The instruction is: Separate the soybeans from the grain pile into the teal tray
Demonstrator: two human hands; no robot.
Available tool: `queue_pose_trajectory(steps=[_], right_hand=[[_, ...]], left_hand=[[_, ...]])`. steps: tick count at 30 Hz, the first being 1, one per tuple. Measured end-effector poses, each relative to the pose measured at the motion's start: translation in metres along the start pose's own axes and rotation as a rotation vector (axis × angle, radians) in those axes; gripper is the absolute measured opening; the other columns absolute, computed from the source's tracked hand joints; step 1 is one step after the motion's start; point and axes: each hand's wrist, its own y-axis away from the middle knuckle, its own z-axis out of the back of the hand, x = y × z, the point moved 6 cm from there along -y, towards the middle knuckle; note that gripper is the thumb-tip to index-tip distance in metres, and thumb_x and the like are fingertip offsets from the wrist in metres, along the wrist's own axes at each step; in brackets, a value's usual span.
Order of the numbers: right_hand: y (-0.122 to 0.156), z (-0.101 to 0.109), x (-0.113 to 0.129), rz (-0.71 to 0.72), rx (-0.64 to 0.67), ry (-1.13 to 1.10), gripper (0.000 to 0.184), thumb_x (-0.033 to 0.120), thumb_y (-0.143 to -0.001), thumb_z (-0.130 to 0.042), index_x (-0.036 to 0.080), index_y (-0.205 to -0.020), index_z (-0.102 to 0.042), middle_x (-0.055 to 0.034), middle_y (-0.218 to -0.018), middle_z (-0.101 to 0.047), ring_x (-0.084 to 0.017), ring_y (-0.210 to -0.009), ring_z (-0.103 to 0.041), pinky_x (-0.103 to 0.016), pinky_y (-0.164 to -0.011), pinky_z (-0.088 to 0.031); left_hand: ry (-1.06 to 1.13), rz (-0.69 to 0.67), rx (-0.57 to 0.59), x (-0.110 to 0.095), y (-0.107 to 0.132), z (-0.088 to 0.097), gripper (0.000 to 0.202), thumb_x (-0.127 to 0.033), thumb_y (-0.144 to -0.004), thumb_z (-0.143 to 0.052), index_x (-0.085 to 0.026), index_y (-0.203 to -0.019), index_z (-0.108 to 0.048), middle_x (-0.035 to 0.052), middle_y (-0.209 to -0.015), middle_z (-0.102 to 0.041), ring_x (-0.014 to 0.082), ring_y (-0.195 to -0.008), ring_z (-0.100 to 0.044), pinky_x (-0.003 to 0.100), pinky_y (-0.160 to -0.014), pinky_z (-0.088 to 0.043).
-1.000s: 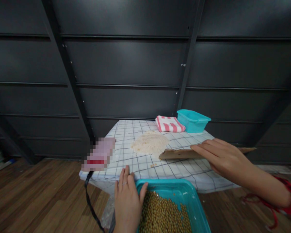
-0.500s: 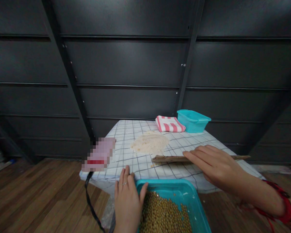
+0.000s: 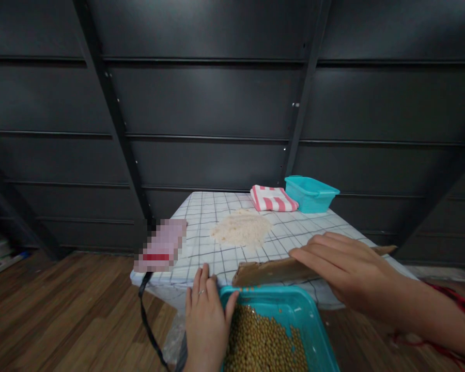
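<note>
My right hand (image 3: pixel 341 263) holds a strip of brown cardboard (image 3: pixel 271 272), its fingers laid along the upper edge. The strip stands tilted at the table's front edge, just above the rim of a teal plastic tub (image 3: pixel 313 320). Small yellowish beans (image 3: pixel 261 336) cover much of the tub's bottom, and a few more sit along the cardboard's lower edge. My left hand (image 3: pixel 207 320) grips the tub's left side near its far corner, thumb over the rim and fingers outside it. The tub's near end is out of view.
A checked cloth (image 3: pixel 201 206) covers the table, with a patch of pale powder or grain (image 3: pixel 242 227) on it. A folded pink-striped towel (image 3: pixel 274 199) and another teal tub (image 3: pixel 312 195) stand at the back right. A pixelated pink item (image 3: pixel 163 245) with a black strap lies left.
My right hand has drawn the cardboard toward me to the tub's rim, tilting it so more of its face shows. Beans now lie at its lower edge. My left hand stays on the tub.
</note>
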Motion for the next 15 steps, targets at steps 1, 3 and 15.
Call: queue_pose_trajectory(steps=[1,3,15], right_hand=[[0.0,0.002,0.0,-0.01,0.006,-0.021,0.028,0.004,-0.082,-0.032,0.016,-0.084,-0.057,-0.0039,-0.068,-0.059,-0.012,-0.057,-0.049,-0.025,-0.054,-0.039],[0.002,0.005,0.0,-0.025,0.011,-0.073,0.029,0.007,-0.084,-0.03,0.017,-0.081,-0.057,-0.0027,-0.064,-0.057,-0.012,-0.054,-0.047,-0.025,-0.051,-0.037],[0.0,0.0,-0.037,0.005,-0.165,0.239,0.027,0.003,-0.081,-0.033,0.009,-0.096,-0.055,-0.0084,-0.074,-0.061,-0.017,-0.07,-0.049,-0.029,-0.062,-0.039]], left_hand=[[0.003,0.002,0.0,0.0,0.0,-0.001,0.043,-0.051,-0.082,-0.032,-0.013,-0.092,-0.048,0.0218,-0.112,-0.056,0.0332,-0.107,-0.05,0.048,-0.076,-0.048],[0.008,0.008,0.006,0.0,0.0,-0.002,0.042,-0.049,-0.083,-0.028,-0.013,-0.094,-0.048,0.0212,-0.113,-0.056,0.033,-0.108,-0.05,0.049,-0.076,-0.048],[-0.002,0.016,0.007,0.002,0.001,-0.003,0.04,-0.048,-0.081,-0.037,-0.013,-0.095,-0.048,0.0213,-0.115,-0.054,0.0332,-0.109,-0.049,0.049,-0.076,-0.047]])
